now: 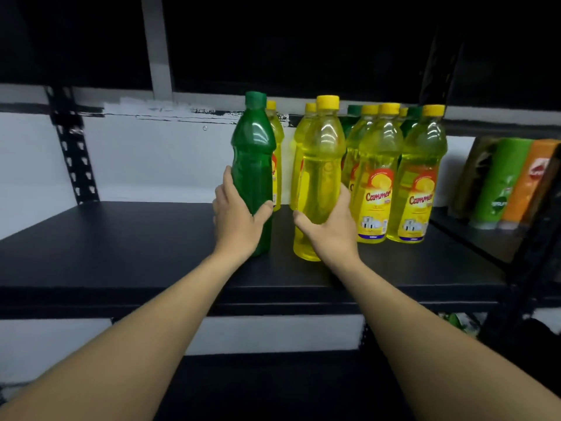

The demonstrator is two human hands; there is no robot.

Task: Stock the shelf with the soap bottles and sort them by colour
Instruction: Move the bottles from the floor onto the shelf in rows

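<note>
Shelf (pixel 121 244), part-stocked, sorting unfinished: left grip (pixel 235 221) wraps a green bottle (pixel 253 159), right grip (pixel 332 230) a yellow bottle (pixel 321 165), both left of the mixed cluster (pixel 379 177), whose rear green bottles (pixel 411 118) stand behind yellows.

Two bare forearms, uncovered along their whole visible length, narrowing toward slim wrists, left grip (pixel 235 220) and right grip (pixel 331 226) both bare hands, smooth backs, thumbs and finger edges showing

Red script reading "Cammer" stands on the yellow label of a clear plastic bottle of yellow soap (pixel 379 174), and again on the matching yellow soap bottle (pixel 422 171) just beside it at 3 o'clock. Finer print beneath is unreadable, as is the lettering on the upright green pack (pixel 498 183).
</note>
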